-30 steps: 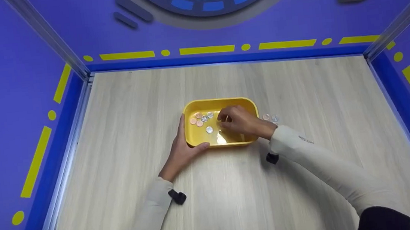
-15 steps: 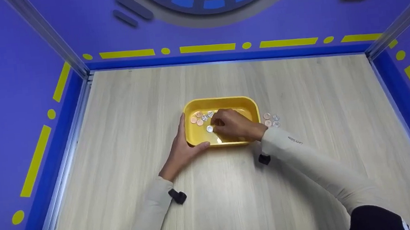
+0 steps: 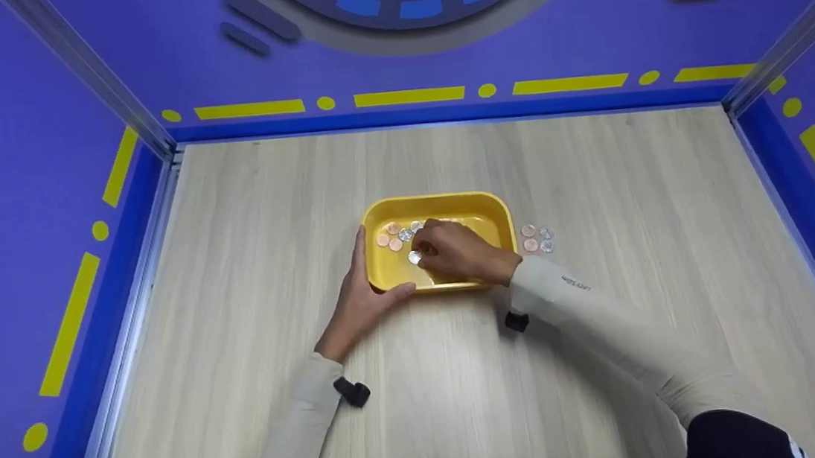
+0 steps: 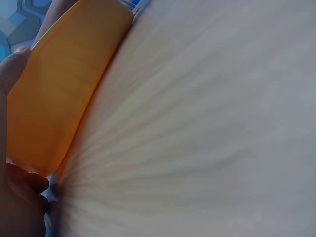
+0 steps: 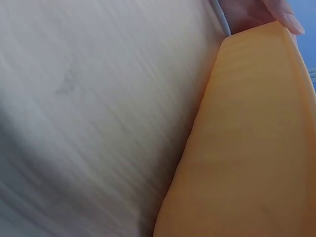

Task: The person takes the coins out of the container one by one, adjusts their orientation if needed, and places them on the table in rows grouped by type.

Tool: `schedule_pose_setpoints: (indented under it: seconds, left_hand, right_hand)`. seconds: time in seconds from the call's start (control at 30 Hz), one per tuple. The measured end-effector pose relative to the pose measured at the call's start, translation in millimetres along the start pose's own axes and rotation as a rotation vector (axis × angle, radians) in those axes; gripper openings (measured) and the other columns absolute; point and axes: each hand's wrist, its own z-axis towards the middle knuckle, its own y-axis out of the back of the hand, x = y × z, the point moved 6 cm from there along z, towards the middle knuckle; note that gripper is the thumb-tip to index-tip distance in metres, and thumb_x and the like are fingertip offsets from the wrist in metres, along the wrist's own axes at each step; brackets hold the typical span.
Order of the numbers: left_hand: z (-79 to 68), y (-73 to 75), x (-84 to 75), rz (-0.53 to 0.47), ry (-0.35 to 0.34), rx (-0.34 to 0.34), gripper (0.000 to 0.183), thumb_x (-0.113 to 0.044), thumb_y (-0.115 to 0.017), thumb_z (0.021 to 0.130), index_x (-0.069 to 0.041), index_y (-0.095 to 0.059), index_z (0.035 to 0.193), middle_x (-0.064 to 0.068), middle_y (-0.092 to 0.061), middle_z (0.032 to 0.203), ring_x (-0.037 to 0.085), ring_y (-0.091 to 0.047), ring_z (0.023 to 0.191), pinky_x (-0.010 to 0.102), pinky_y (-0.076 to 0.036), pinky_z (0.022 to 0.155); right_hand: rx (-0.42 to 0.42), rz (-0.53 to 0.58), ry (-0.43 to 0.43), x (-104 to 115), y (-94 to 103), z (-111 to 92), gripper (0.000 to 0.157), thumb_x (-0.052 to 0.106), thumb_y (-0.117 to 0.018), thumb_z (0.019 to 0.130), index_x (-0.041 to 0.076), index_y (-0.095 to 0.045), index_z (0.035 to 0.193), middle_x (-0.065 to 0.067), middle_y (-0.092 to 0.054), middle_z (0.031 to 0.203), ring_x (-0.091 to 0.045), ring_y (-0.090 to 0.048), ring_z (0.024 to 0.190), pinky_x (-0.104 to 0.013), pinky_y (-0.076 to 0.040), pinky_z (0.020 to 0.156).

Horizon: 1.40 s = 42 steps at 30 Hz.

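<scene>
My left hand (image 3: 363, 293) grips a yellow plastic tray (image 3: 497, 213) at its left end, fingers along the side wall and thumb over the front rim. In the left wrist view, this thumb (image 4: 17, 61) and the curled fingers frame the outer wall of the tray. My right hand (image 3: 458, 252) reaches into the tray with bent fingers, fingertips right at a silver coin (image 3: 415, 257). Whether they pinch it I cannot tell. Behind that coin, several copper coins (image 3: 395, 245) and silver coins (image 3: 405, 235) lie on the tray floor, partly hidden by the right hand.
On the wooden table (image 3: 410, 408), just right of the tray, copper coins (image 3: 530, 245) and silver coins (image 3: 547, 245) lie close together. Blue panels (image 3: 436, 61) with yellow markings enclose the back and sides. Black wrist cameras (image 3: 353, 392) sit on both sleeves.
My right hand has moved left and lower inside the tray, up to the lone silver coin. Its arm uncovers the coins on the table to the right. The left hand keeps its place.
</scene>
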Motion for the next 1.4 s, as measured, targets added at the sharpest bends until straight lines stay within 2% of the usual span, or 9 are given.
schedule_pose_setpoints:
  seconds: [0.27,0.43,0.6,0.77,0.93,1.17,1.4]
  left_hand:
    - [-0.1,0.2,-0.5,0.006,0.005,0.001,0.135,-0.047,-0.095,0.086,-0.015,-0.002,0.179,0.017,-0.043,0.172,0.025,-0.057,0.141,0.048,-0.044,0.118]
    - [-0.2,-0.1,-1.3,-0.007,0.018,0.001,0.136,-0.049,-0.095,0.086,-0.013,-0.003,0.179,0.015,-0.041,0.173,0.024,-0.055,0.143,0.047,-0.042,0.12]
    - [-0.5,-1.0,-1.6,-0.015,0.026,0.003,0.136,-0.051,-0.095,0.086,-0.013,-0.002,0.179,0.015,-0.042,0.173,0.023,-0.056,0.141,0.048,-0.042,0.121]
    - [-0.6,-0.9,-1.1,-0.015,0.023,-0.002,0.136,-0.048,-0.096,0.085,-0.013,-0.003,0.178,0.016,-0.042,0.172,0.024,-0.057,0.141,0.047,-0.041,0.121]
    - [0.9,-0.5,-0.9,0.003,0.007,-0.012,0.135,-0.045,-0.096,0.085,-0.01,-0.004,0.178,0.016,-0.039,0.174,0.026,-0.054,0.144,0.049,-0.04,0.122]
    - [0.9,-0.6,-1.6,0.011,0.01,-0.015,0.137,-0.045,-0.097,0.084,-0.011,-0.004,0.178,0.015,-0.034,0.177,0.028,-0.05,0.149,0.048,-0.038,0.124]
    - [0.7,-0.7,-1.2,-0.009,0.008,-0.011,0.137,-0.044,-0.097,0.084,-0.012,-0.003,0.178,0.015,-0.035,0.177,0.028,-0.051,0.148,0.049,-0.038,0.124]
  right_hand:
    - [0.031,-0.014,-0.017,6,-2.8,3,0.018,0.004,-0.075,0.101,0.005,-0.08,0.118,-0.007,-0.072,0.108,-0.021,-0.063,0.099,-0.042,-0.057,0.09]
    - [0.009,0.007,-0.004,9,-3.2,1,0.014,0.0,-0.074,0.098,0.007,-0.074,0.11,-0.003,-0.069,0.1,-0.018,-0.061,0.092,-0.037,-0.054,0.081]
    - [-0.006,0.049,0.018,12,0.5,-8,0.008,0.001,-0.071,0.101,0.007,-0.071,0.107,-0.001,-0.067,0.092,-0.016,-0.06,0.084,-0.033,-0.05,0.074]
    - [-0.041,0.073,-0.008,10,13.3,-20,0.005,0.006,-0.071,0.104,0.007,-0.072,0.109,0.0,-0.068,0.094,-0.017,-0.06,0.085,-0.034,-0.051,0.076]
    - [-0.108,0.066,-0.003,9,30.7,-31,0.004,0.004,-0.074,0.102,0.006,-0.074,0.106,-0.004,-0.073,0.095,-0.018,-0.063,0.084,-0.037,-0.055,0.077]
    - [-0.16,0.118,0.001,0,46.7,-48,0.007,0.0,-0.077,0.101,0.003,-0.075,0.108,-0.009,-0.078,0.102,-0.02,-0.069,0.09,-0.04,-0.06,0.082]
    - [-0.224,0.161,-0.001,-9,62.8,-64,0.005,0.002,-0.079,0.101,0.004,-0.075,0.104,-0.007,-0.076,0.095,-0.019,-0.066,0.085,-0.034,-0.056,0.078]
